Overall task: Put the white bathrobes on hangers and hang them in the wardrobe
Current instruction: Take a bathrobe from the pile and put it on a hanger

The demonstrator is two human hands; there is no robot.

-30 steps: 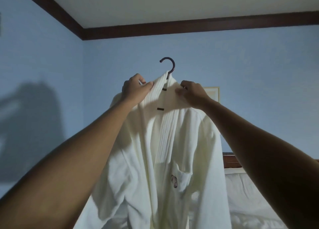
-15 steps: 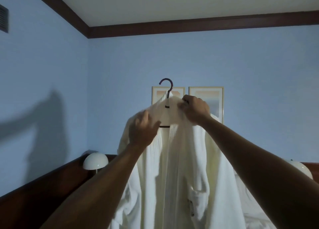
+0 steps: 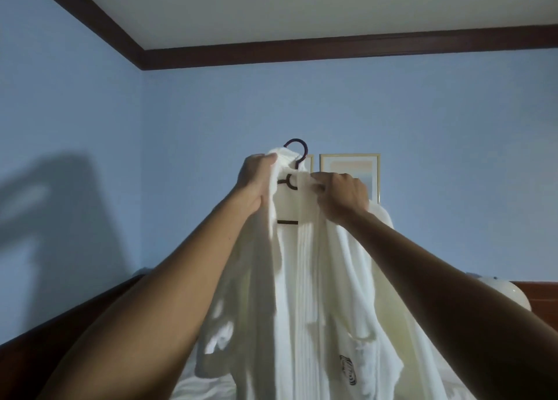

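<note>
Both hands raised, each grasping the white bathrobe at its collar, garment on a dark hanger.

Left hand grips the left collar edge, bunched up beside the hanger hook; right hand pinches the right collar fold just below the hook. Robe hangs in the air between the forearms, front open (hanger neck and crossbar visible in the gap), a small dark emblem low on its right panel. Behind: blue wall, two framed pictures, dark wooden headboard, white bedding below.
</note>
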